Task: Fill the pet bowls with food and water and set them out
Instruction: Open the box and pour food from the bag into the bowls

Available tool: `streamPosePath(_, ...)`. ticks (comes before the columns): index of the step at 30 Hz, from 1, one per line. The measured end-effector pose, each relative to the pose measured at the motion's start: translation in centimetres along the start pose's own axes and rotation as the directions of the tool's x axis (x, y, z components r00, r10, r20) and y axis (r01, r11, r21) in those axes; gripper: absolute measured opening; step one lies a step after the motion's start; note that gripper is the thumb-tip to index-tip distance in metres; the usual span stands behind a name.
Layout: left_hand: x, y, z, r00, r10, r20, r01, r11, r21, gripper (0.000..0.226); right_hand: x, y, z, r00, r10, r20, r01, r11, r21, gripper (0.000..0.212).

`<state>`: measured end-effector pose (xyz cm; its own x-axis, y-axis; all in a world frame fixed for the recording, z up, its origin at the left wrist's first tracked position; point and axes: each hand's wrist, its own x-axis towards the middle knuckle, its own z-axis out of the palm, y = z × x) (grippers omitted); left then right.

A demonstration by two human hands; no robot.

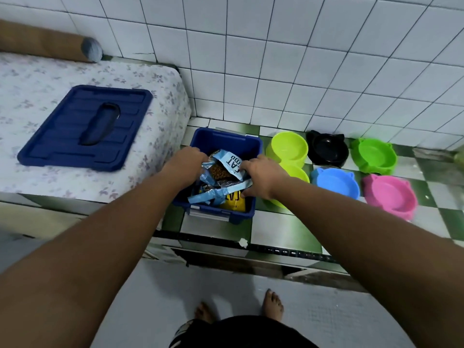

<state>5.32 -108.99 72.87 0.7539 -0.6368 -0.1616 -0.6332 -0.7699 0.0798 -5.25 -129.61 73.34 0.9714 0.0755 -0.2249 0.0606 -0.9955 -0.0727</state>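
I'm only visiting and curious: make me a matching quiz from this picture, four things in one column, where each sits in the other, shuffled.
Things:
1. dark blue plastic lid
2. pale blue cat food bag
3. black cat-eared plastic bowl
4. pink cat-eared plastic bowl

Places:
A. inside the dark blue plastic bin
B. nearer row, far right
C. on the flowered cloth
D. between the lime plastic bowl and the green plastic bowl

Pairs: 1-C, 2-A, 3-D, 4-B
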Motion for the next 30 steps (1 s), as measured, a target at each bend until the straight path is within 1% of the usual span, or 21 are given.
streamPosePath(3,0.3,-0.5,0.3,0.999,-0.018,-0.044,0.012,0.993,-0.113,0.019,0.0,0.0,0.2,1.000,0.003,-0.019,-0.003,0.999,0.037,0.060)
streamPosePath(6,0.5,-0.8,0.2,0.996,-0.047,-0.070,0.031,0.976,-0.218,0.014,0.2,0.7,0.2,0.995,0.089,-0.052,-0.077,0.977,0.201,0.035)
streamPosePath(8,0.6,-0.9,0.1,0.994,-0.074,-0.078,0.051,0.963,-0.266,0.014,0.3,1.1,0.1,0.988,0.135,-0.075,-0.112,0.960,0.255,0.025)
streamPosePath(14,0.3,-1.0,-0.5,0.989,-0.108,-0.105,0.067,0.941,-0.332,0.017,0.7,0.8,0.5,0.985,0.104,-0.138,-0.073,0.974,0.216,0.015)
streamPosePath(16,0.3,-1.0,-0.8,0.984,-0.129,-0.119,0.077,0.929,-0.363,0.017,0.8,0.7,0.6,0.976,0.130,-0.173,-0.081,0.960,0.267,0.011)
streamPosePath(18,0.5,-1.0,-1.2,0.980,-0.156,-0.124,0.097,0.916,-0.390,0.017,1.0,0.8,0.3,0.962,0.175,-0.211,-0.095,0.935,0.342,0.011)
streamPosePath(20,0.8,-0.9,-1.7,0.972,-0.195,-0.131,0.126,0.903,-0.412,0.017,1.2,0.9,-0.2,0.947,0.223,-0.232,-0.110,0.901,0.420,0.012)
streamPosePath(23,1.3,-0.9,-2.2,0.952,-0.255,-0.171,0.140,0.857,-0.496,0.017,1.3,1.2,-0.9,0.928,0.273,-0.253,-0.101,0.839,0.534,0.011)
streamPosePath(26,1.4,-1.1,-3.1,0.930,-0.292,-0.224,0.133,0.834,-0.535,0.018,1.0,1.5,-1.9,0.895,0.296,-0.333,-0.021,0.774,0.633,0.010)
streamPosePath(29,1.3,-1.8,-4.8,0.915,-0.283,-0.287,0.071,0.814,-0.576,0.019,0.6,1.2,-3.3,0.854,0.334,-0.399,0.069,0.687,0.723,0.011)
streamPosePath(30,1.3,-2.1,-5.4,0.915,-0.277,-0.295,0.042,0.790,-0.612,0.018,0.6,1.1,-3.8,0.841,0.348,-0.413,0.096,0.657,0.748,0.013)
